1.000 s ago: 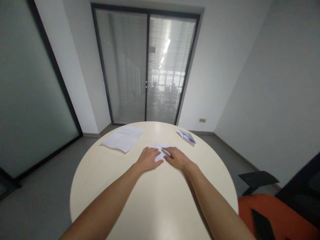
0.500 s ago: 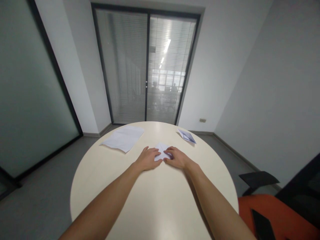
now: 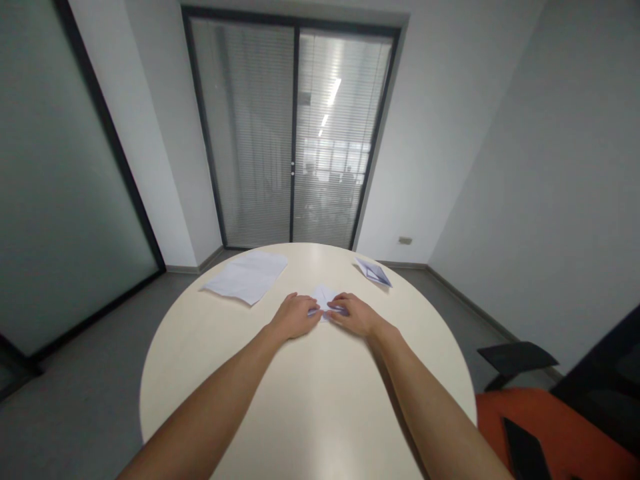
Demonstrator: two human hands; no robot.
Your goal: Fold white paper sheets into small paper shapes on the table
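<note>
A small folded piece of white paper (image 3: 324,295) lies on the round table between my hands, with crease lines on its face. My left hand (image 3: 295,316) grips its left side, thumb and fingers closed on the near edge. From the other side my right hand (image 3: 355,314) pinches the right part of the same paper. The near edge looks lifted between the two thumbs, which nearly meet. My fingers cover both side corners of the paper.
White sheets of paper (image 3: 247,275) lie at the table's far left. A folded paper with a dark printed pattern (image 3: 374,272) rests at the far right. The round cream table (image 3: 300,400) has an orange chair (image 3: 550,427) with black armrests at its right.
The near edge of the folded paper has come up between my thumbs. My left fingers and thumb have closed closer together on it. The other papers have not moved.
</note>
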